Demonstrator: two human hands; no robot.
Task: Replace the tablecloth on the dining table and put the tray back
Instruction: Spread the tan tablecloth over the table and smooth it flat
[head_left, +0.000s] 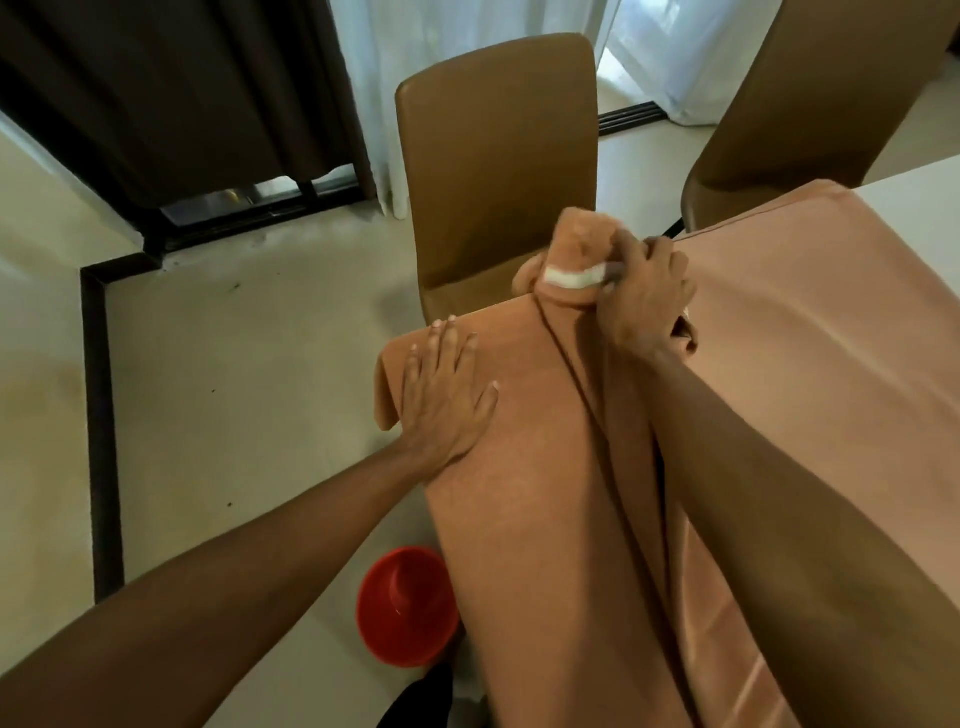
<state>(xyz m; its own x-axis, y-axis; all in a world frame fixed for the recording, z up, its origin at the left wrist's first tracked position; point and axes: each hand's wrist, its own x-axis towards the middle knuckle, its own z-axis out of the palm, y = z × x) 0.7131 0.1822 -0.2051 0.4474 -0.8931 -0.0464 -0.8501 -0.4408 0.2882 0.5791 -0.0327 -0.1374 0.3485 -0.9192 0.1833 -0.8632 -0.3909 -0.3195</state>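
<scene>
Tablecloth (779, 332): peach-tan woven fabric, matte with a slight sheen, spread over the surface (914, 192) and draping off its near corner in long folds. White surface bare at the far right edge. Left hand (447, 395): released, flat, palm pressing the cloth at the corner. Right hand (644, 301): clenched on a bunched wad of cloth with a white band. Two tan leatherette chairs (498, 156) at the far edge. Red round plastic object (405, 605) on the floor.

Pale floor (234, 338), tan chairs (493, 156), dark and sheer curtains (182, 93).
</scene>
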